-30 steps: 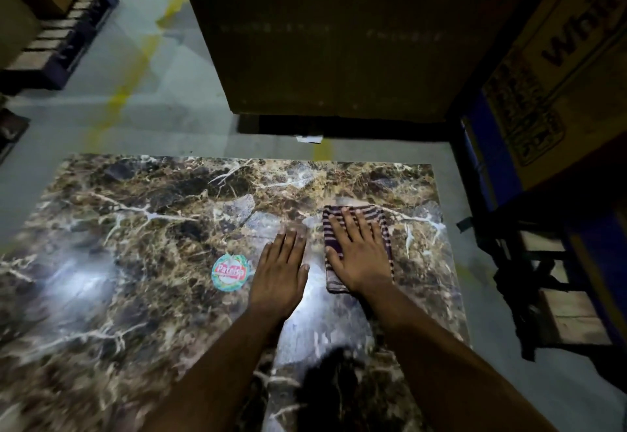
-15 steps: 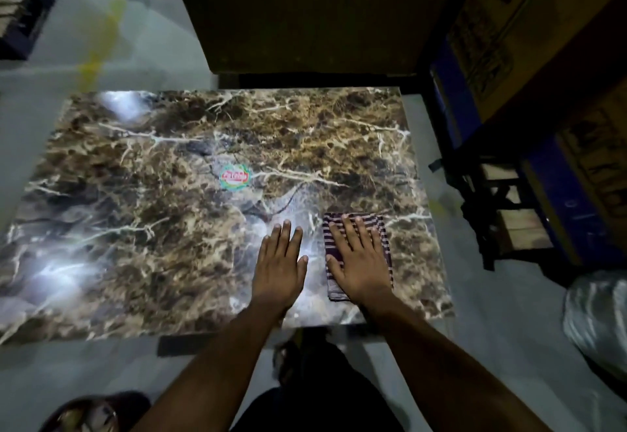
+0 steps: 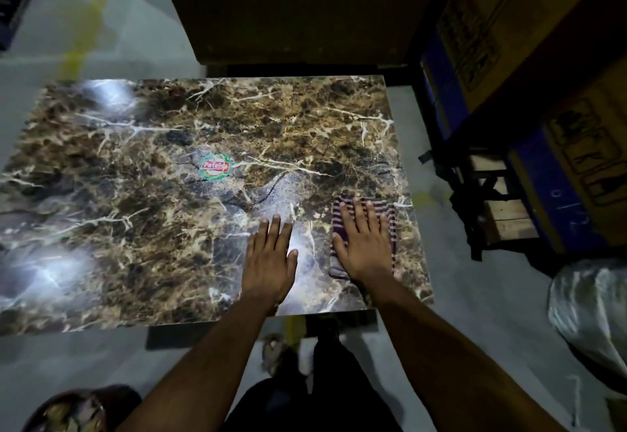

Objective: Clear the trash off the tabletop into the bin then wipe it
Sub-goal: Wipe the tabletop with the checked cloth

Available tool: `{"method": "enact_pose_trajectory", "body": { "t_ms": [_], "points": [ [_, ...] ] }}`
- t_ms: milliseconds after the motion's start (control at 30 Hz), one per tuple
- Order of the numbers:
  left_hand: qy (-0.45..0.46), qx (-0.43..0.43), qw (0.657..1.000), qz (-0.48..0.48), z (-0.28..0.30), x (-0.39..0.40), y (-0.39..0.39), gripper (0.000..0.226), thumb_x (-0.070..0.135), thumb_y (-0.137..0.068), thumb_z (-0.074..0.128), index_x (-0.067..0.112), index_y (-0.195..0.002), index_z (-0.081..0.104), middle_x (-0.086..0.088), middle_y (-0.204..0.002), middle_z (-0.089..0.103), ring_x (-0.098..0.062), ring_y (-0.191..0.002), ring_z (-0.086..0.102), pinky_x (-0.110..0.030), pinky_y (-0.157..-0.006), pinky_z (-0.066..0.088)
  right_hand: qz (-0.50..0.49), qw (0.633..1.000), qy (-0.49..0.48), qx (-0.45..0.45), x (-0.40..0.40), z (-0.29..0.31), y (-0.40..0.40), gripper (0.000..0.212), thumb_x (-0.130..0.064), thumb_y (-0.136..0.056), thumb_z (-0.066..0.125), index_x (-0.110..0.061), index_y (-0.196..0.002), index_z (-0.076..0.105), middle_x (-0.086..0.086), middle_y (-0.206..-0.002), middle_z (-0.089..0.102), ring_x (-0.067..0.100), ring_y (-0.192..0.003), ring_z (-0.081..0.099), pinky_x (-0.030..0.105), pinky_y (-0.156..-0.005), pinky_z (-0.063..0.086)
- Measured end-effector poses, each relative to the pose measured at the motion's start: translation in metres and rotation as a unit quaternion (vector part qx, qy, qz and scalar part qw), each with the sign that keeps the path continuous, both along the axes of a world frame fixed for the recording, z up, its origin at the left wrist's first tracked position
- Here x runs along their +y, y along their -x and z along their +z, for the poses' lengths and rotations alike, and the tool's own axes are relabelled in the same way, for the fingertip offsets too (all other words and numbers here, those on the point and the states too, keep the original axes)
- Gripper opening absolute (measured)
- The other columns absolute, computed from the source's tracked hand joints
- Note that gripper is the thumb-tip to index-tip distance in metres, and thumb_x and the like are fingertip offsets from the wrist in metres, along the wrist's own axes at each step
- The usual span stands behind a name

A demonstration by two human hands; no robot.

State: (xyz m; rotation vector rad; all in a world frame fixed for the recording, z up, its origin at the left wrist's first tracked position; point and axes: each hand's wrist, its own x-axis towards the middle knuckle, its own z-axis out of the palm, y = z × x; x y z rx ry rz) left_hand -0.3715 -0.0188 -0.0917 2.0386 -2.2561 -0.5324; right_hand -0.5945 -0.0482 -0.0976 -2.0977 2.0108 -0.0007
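At the lower left corner of the frame we see a bin (image 3: 73, 411). The marble table (image 3: 135, 228) fills the middle, a round sticker (image 3: 217, 166) near its centre. Our left hand (image 3: 269, 258) lies flat, fingers open, on bare table; just right, our right hand (image 3: 364, 243) presses open-palmed on the striped cloth (image 3: 390, 224) by the table's right edge

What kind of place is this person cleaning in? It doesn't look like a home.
Probably a warehouse or stockroom. Large printed cardboard cartons are stacked beside the marble-patterned table, a wooden pallet sits under them, and the bare concrete floor carries worn yellow line paint.
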Motion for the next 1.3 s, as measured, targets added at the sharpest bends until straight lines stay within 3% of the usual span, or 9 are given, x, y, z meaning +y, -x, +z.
{"method": "enact_pose_trajectory", "body": {
  "t_ms": [133, 233, 400, 500, 733, 900, 1167, 1300],
  "points": [
    [0.006, -0.002, 1.0, 0.012, -0.004, -0.027, 0.016, 0.06, 0.048, -0.104, 0.026, 0.026, -0.16, 0.017, -0.003, -0.169, 0.01, -0.024, -0.156, 0.005, -0.046, -0.125, 0.013, 0.057, 0.998, 0.008, -0.003, 0.016, 0.0, 0.022, 0.069, -0.06, -0.101, 0.027, -0.031, -0.162, 0.011, 0.001, -0.171, 0.006, 0.025, -0.157, 0.0, 0.05, -0.126, 0.003],
    [0.003, 0.002, 1.0, 0.031, -0.002, -0.045, 0.032, 0.06, 0.048, -0.104, 0.026, 0.027, -0.16, 0.016, -0.003, -0.169, 0.01, -0.025, -0.155, 0.007, -0.047, -0.124, 0.011, 0.044, 0.999, 0.006, -0.007, 0.017, 0.0, 0.05, 0.07, -0.059, -0.101, 0.03, -0.032, -0.162, 0.011, 0.0, -0.17, 0.007, 0.023, -0.157, 0.0, 0.048, -0.126, 0.003],
    [0.013, 0.011, 1.0, 0.026, -0.004, -0.084, 0.051, 0.06, 0.048, -0.105, 0.027, 0.027, -0.16, 0.017, 0.0, -0.169, 0.01, -0.024, -0.156, 0.005, -0.047, -0.124, 0.013, -0.007, 1.0, 0.027, -0.001, -0.062, 0.001, 0.061, 0.07, -0.059, -0.099, 0.03, -0.03, -0.161, 0.016, 0.003, -0.169, 0.015, 0.028, -0.156, 0.01, 0.05, -0.126, 0.005],
    [0.017, 0.01, 1.0, 0.024, -0.003, -0.119, 0.063, 0.06, 0.047, -0.104, 0.03, 0.027, -0.16, 0.018, -0.001, -0.169, 0.011, -0.024, -0.156, 0.006, -0.049, -0.123, 0.012, 0.021, 0.999, 0.026, -0.01, -0.105, -0.005, 0.044, 0.07, -0.061, -0.1, 0.026, -0.031, -0.162, 0.012, 0.002, -0.17, 0.011, 0.028, -0.157, 0.004, 0.052, -0.126, 0.004],
    [0.011, -0.005, 1.0, 0.027, 0.0, -0.175, 0.066, 0.063, 0.053, -0.104, 0.023, 0.029, -0.16, 0.012, 0.0, -0.169, 0.006, -0.023, -0.156, 0.002, -0.045, -0.126, 0.006, 0.047, 0.998, 0.041, -0.005, -0.116, -0.008, 0.068, 0.069, -0.06, -0.102, 0.026, -0.031, -0.162, 0.01, 0.001, -0.17, 0.006, 0.025, -0.157, 0.0, 0.05, -0.126, 0.006],
    [0.017, 0.005, 0.999, 0.034, 0.0, -0.215, 0.068, 0.06, 0.049, -0.105, 0.027, 0.028, -0.16, 0.015, -0.001, -0.169, 0.007, -0.023, -0.156, 0.0, -0.045, -0.125, 0.005, 0.008, 0.999, 0.036, -0.003, -0.198, -0.006, 0.073, 0.071, -0.06, -0.099, 0.025, -0.029, -0.162, 0.013, 0.004, -0.17, 0.01, 0.029, -0.157, 0.004, 0.053, -0.125, 0.005],
    [0.026, 0.0, 0.998, 0.049, -0.005, -0.265, 0.071, 0.059, 0.051, -0.104, 0.027, 0.033, -0.159, 0.015, 0.001, -0.169, 0.003, -0.023, -0.156, 0.0, -0.045, -0.124, 0.006, 0.083, 0.996, 0.031, -0.007, -0.252, -0.01, 0.061, 0.07, -0.061, -0.1, 0.027, -0.032, -0.162, 0.011, 0.002, -0.17, 0.008, 0.026, -0.157, 0.001, 0.05, -0.126, 0.004],
    [0.029, -0.007, 0.999, 0.044, -0.006, -0.303, 0.076, 0.06, 0.05, -0.103, 0.029, 0.033, -0.159, 0.015, 0.001, -0.169, 0.006, -0.023, -0.156, 0.003, -0.046, -0.124, 0.008, 0.029, 0.999, 0.033, 0.002, -0.294, -0.008, 0.07, 0.071, -0.062, -0.099, 0.024, -0.031, -0.162, 0.011, 0.002, -0.17, 0.01, 0.026, -0.157, 0.002, 0.051, -0.126, 0.003]
  ]
}}
